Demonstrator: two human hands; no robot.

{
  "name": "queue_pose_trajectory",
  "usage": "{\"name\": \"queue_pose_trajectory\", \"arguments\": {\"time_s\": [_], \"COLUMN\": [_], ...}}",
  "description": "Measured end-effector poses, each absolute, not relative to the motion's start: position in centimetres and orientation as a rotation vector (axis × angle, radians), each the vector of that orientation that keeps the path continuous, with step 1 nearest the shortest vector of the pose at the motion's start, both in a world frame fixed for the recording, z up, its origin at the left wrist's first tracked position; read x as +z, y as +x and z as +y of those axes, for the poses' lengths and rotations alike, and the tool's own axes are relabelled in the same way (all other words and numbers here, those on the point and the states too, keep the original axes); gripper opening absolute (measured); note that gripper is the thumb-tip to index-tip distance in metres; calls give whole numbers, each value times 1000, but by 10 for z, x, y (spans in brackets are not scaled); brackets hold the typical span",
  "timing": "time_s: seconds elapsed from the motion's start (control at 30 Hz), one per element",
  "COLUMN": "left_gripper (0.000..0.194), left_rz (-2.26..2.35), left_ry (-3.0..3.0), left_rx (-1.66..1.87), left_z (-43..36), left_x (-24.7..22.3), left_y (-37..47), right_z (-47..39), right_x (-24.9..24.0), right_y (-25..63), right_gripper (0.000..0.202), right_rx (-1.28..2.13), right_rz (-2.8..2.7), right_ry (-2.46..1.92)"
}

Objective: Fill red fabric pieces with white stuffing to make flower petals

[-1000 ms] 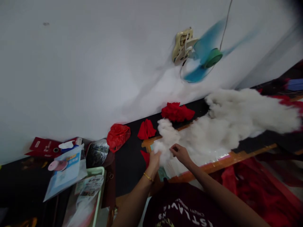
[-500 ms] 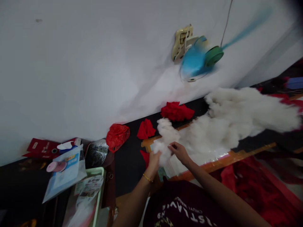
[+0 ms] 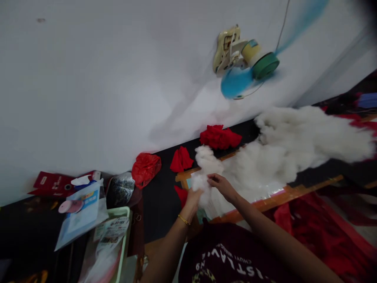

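White fluffy stuffing (image 3: 273, 157) spreads in a large heap over the table to the right and narrows to a small clump (image 3: 207, 157) in front of me. My left hand (image 3: 193, 197), with a gold bracelet at its wrist, is closed around a tuft of this stuffing. Just right of it, my right hand (image 3: 219, 184) pinches at the same tuft with bent fingers. A piece of red fabric (image 3: 180, 195) lies beside my left hand, partly hidden. Beyond it are a folded red fabric piece (image 3: 182, 159) and a pile of red fabric (image 3: 220, 136).
A wall fan (image 3: 250, 63) with blurred blue blades hangs above the table. Left stand a red plastic bag (image 3: 145, 169), a green-rimmed bin (image 3: 128, 224), a clear plastic folder (image 3: 79, 220) and a pink roll (image 3: 70, 206). Red cloth (image 3: 321, 232) lies low at right.
My right hand has shifted slightly left and up, closer to my left hand over the stuffing. The fan blades have turned, and the view has tilted a little.
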State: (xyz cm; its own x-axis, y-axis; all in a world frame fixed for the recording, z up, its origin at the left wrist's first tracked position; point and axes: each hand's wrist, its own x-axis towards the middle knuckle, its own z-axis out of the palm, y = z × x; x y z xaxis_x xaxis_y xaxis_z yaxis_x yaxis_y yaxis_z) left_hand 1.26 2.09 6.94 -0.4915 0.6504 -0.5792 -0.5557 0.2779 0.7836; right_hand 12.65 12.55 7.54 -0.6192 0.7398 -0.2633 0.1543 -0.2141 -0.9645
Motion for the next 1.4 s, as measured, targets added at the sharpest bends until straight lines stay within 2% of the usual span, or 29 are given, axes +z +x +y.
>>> {"name": "queue_pose_trajectory", "arguments": {"time_s": [0.07, 0.2, 0.33, 0.5, 0.63, 0.73, 0.8, 0.83, 0.93, 1.03, 1.17, 1.4], "left_gripper": [44, 38, 36, 43, 41, 40, 40, 41, 56, 68, 60, 41], "left_rz": [1472, 1455, 1491, 1498, 1481, 1451, 1464, 1476, 1460, 1410, 1441, 1503], "left_ry": [82, 93, 86, 87, 141, 221, 312, 348, 331, 250, 221, 128], "left_rx": [1481, 1480, 1479, 1502, 1490, 1445, 1398, 1376, 1418, 1496, 1401, 1505], "left_z": [21, 22, 21, 13, 10, 13, 16, 17, 19, 19, 21, 21], "left_x": [69, 67, 64, 62, 61, 59, 58, 58, 60, 64, 66, 67], "left_y": [11, 11, 11, 5, 6, 14, 20, 22, 23, 17, 11, 1], "right_z": [124, 116, 117, 127, 124, 118, 115, 115, 118, 122, 122, 129], "right_x": [76, 70, 63, 57, 60, 68, 70, 69, 63, 57, 58, 57], "right_y": [131, 134, 137, 151, 156, 150, 143, 140, 134, 137, 141, 149], "right_gripper": [39, 17, 14, 23, 29, 47, 56, 52, 19, 26, 28, 29], "right_rx": [1887, 1851, 1705, 1667, 1736, 1821, 1716, 1621, 1361, 1296, 1341, 1398], "right_rz": [-1729, -1903, -1909, -1835, -1789, -1762, -1863, -1946, -2120, -2133, -2151, -2014], "right_ry": [-1039, -1067, -1200, -1296, -1266, -1124, -1035, -1008, -1091, -1217, -1143, -1330]}}
